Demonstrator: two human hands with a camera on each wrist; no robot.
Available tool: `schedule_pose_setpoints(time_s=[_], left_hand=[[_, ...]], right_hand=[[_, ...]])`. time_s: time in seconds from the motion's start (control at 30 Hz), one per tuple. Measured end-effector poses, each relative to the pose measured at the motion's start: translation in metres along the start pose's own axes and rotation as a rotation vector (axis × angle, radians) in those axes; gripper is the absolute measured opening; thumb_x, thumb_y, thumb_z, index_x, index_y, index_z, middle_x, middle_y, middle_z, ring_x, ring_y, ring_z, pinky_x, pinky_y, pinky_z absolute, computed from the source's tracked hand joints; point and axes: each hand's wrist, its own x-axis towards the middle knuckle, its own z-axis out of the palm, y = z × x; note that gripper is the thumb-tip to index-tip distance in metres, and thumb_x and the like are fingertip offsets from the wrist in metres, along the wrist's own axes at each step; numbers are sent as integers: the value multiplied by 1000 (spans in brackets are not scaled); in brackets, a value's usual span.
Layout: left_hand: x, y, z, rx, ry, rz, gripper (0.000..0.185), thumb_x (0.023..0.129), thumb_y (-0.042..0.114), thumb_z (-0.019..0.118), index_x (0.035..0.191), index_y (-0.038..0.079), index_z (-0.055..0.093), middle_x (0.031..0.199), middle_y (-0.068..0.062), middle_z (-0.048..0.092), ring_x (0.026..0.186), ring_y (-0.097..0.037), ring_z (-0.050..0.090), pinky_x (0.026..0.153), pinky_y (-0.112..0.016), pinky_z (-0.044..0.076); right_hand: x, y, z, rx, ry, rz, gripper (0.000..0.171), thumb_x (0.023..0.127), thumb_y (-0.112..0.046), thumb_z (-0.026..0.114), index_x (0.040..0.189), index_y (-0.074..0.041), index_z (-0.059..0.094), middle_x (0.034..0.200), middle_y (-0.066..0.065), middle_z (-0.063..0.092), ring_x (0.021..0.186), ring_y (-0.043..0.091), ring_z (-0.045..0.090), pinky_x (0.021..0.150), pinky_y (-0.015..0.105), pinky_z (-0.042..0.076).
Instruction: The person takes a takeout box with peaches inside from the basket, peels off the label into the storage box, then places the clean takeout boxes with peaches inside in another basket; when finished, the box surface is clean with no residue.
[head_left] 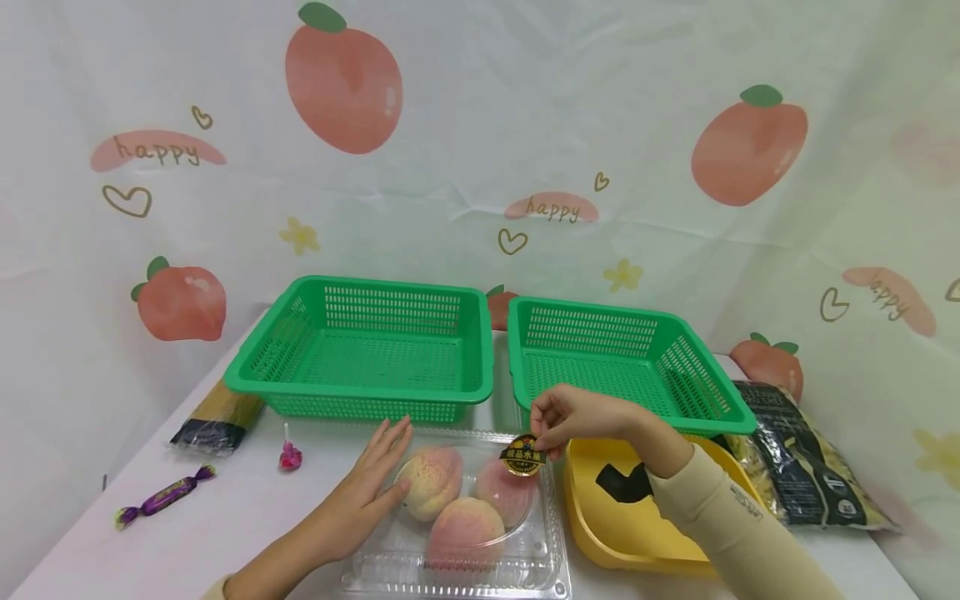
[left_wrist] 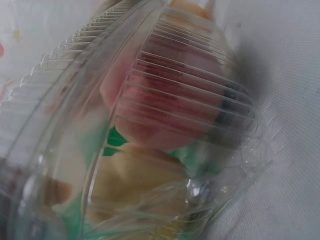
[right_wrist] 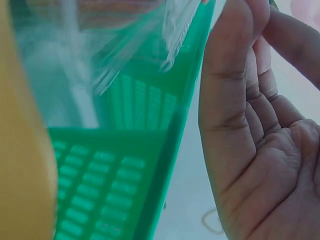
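Pinching the sticker label [head_left: 522, 456] on the clear clamshell [head_left: 457, 575], right hand [head_left: 573, 417] at 1 o'clock; left hand [head_left: 367, 487] flat, fingers straight on the lid. Peaches [head_left: 465, 525] blurred through plastic in the left wrist view.

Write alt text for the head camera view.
A person's left hand rests flat on a clear plastic clamshell holding three peaches, while the right hand pinches its round black-and-gold sticker. Two green baskets stand behind; a yellow tray lies beside it.
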Motion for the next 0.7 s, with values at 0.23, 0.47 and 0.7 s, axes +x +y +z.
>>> schedule_pose_setpoints(time_s=[0.23,0.47,0.7], left_hand=[[0,1,-1,-9,6,5,59,98,24,46,144,-5,24,155,-16,16,141,-46,3,101,-73,13],[-1,1,-1,-14,1,-4,59,98,25,45,144,-4,23,155,-15,15,141,-46,1,102,-73,12],[0,0,-1,-14,-7,-8,59,98,25,45,145,-4,23,156,-15,14,141,-45,1,102,-73,12]], right_hand=[[-18,13,-6,40,33,-10,18,87,-14,65,85,3,57,71,1,61,62,16,63,67,44,57],[-33,25,-12,47,82,-41,21,89,-13,62,87,7,57,71,-1,61,61,15,62,66,42,56],[-52,33,-14,67,108,-45,24,91,-14,60,89,10,55,74,-2,60,62,10,59,67,36,55]])
